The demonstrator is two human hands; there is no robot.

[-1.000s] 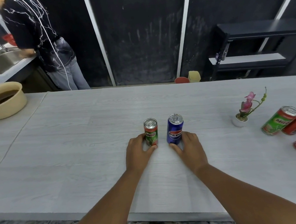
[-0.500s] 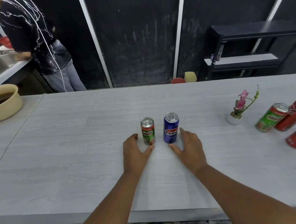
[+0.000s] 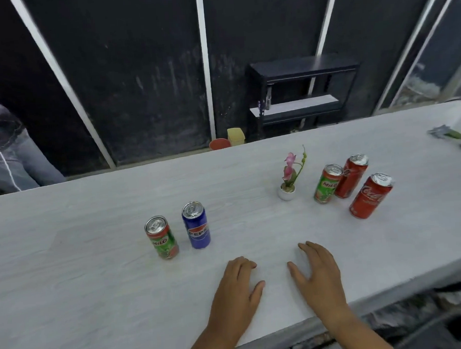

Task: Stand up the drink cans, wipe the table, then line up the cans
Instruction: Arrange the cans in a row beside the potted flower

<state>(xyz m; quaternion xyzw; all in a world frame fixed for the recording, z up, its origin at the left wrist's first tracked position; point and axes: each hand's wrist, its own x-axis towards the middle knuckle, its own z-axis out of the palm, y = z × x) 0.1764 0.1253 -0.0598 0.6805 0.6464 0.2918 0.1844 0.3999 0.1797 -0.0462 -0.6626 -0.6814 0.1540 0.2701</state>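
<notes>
Left hand [image 3: 236,288] and right hand [image 3: 319,279] rest flat on the worktop [image 3: 97,301], fingers relaxed, holding nothing. Milo can [image 3: 162,237] and Pepsi can [image 3: 196,224] stand upright far-left of them. Three other cans [image 3: 351,176] stand at the right, and there is perhaps a cloth [image 3: 441,132] beyond.

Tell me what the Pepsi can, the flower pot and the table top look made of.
Pepsi can: likely aluminium, glossy blue print, bare silvery lid. Flower pot: white, smooth, perhaps ceramic or plastic. Table: pale grey woodgrain, matte, probably laminate.

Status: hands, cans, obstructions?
Left hand, right hand open, empty. Green Milo can, blue Pepsi can upright, side by side. White flower pot between them and three other cans.
</notes>
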